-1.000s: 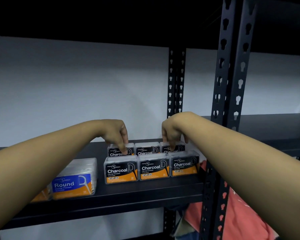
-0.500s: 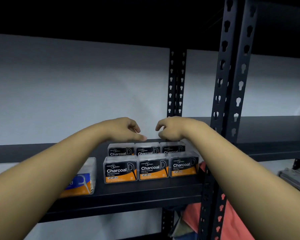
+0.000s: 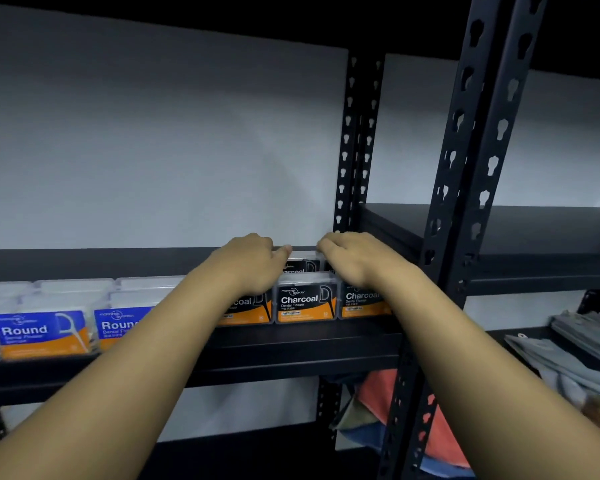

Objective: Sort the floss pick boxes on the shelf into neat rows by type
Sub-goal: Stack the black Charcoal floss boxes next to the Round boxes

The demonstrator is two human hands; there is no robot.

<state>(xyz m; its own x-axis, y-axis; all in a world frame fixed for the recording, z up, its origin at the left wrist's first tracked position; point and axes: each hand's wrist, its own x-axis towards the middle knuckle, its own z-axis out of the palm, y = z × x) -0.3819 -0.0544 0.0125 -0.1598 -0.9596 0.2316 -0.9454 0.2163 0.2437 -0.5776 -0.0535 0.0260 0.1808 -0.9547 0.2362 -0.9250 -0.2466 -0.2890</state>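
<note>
Both hands, left hand (image 3: 253,259) and right hand (image 3: 352,258), are rested loosely curled over the far Charcoal boxes (image 3: 303,263); nothing is visibly gripped. The boxes are judged light, stiff, slick plastic. They are best taken by the side walls.

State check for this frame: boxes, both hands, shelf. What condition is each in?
Charcoal boxes: upright, labels forward, two rows at the shelf's right end.
Round boxes: upright, in rows to the left.
Left hand: over the back Charcoal row, grip unclear.
Right hand: over the same row, grip unclear.
Shelf: holds both types, grouped apart.
</note>
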